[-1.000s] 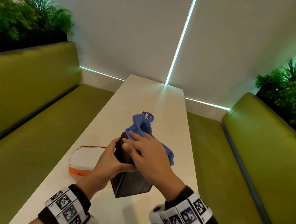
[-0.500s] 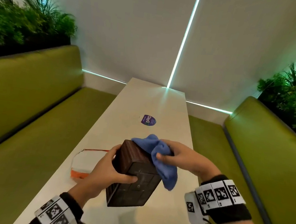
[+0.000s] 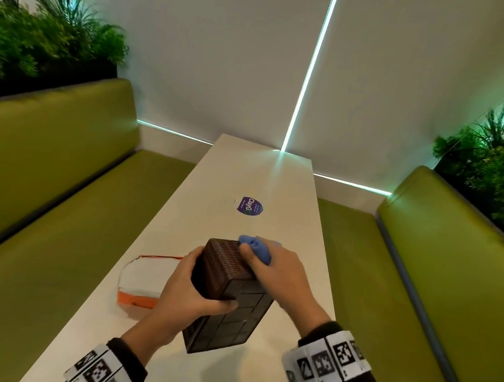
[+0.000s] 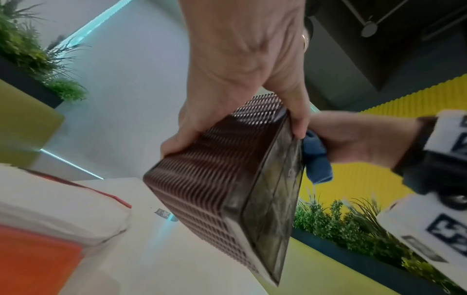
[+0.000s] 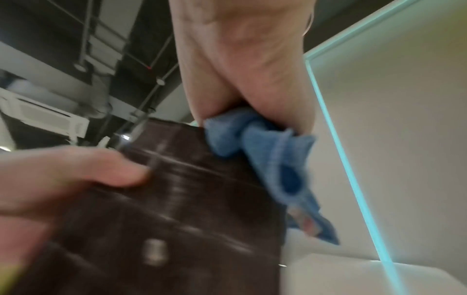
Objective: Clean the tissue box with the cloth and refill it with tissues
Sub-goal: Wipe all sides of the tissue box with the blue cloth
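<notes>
Above the counter we are gripping the tilted tissue box in our left hand while our right hand, clamped on the bunched cloth, is rubbing its far side, so a hard push is risking twisting it loose.

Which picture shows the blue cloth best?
The right wrist view: the blue cloth fills the middle, bunched in the right hand against the tissue box. The head view shows only a bit beyond the fingers; the left wrist view shows a small piece behind the box.
</notes>
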{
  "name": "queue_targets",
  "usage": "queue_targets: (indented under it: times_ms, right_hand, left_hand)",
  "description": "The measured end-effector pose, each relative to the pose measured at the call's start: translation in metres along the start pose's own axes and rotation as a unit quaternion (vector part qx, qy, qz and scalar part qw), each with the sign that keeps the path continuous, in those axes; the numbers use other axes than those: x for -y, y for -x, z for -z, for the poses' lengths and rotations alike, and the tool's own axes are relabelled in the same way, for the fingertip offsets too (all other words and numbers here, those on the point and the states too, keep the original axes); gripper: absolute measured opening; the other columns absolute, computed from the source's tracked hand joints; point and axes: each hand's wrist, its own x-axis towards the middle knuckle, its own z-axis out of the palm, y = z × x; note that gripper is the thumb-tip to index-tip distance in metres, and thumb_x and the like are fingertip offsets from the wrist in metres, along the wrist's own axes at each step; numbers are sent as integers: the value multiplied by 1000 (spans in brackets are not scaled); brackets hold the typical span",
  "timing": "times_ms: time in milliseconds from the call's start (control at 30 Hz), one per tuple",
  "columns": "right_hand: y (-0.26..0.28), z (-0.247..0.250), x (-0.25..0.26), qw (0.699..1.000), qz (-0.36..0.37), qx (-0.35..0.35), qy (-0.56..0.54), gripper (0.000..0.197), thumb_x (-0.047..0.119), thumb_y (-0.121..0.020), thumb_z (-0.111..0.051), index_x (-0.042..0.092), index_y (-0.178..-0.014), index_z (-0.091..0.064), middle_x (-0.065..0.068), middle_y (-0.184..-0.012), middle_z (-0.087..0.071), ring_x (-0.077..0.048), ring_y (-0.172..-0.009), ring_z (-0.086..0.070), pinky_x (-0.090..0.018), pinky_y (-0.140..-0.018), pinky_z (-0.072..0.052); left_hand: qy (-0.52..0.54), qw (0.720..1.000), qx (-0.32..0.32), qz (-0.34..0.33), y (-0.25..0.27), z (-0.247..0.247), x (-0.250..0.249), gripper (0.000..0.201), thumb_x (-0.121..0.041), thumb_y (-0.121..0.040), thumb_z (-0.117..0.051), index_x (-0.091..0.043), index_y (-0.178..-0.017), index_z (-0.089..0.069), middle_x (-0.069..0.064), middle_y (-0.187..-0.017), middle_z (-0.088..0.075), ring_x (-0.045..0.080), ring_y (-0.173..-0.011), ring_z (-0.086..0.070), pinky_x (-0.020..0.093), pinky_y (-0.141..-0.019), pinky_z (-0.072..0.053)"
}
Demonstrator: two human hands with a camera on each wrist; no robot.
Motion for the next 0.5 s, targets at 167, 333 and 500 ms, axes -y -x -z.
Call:
queue_targets:
  times_ms: [167,333,500]
  right_hand:
    - [15,-33,34,993,108,-25,32,36,46,-92,-56,35,-126,-59,11,-129,-62,-10,-115,-56,-26,-98,-43]
    - [-5,6,1,999,-8,4,-35,38,54,-93,-49,21,-93,-67,0,-85,-67,-13,-78,-61,-29,-71,-48]
    - [11,15,-15,910,-69,51,-405,41,44,-87,-51,15,-112,-65,-5,-102,-72,-21,-99,-68,-31,-84,-56]
  left_hand:
    - [28,999,23,13,-3,-8,-2,79,7,-59,-86,-29,-120,-51,-9,-106,-68,4,-98,-68,15,-66,-55]
    - [96,993,35,51,-5,17,3,102,-25,-33,-97,-37,-124,-52,-8,-112,-69,8,-101,-66,29,-75,-59]
    - [217,968,89,91,-8,34,2,81,-18,-47,-88,-18,-122,-59,14,-115,-69,34,-99,-70,43,-73,-60]
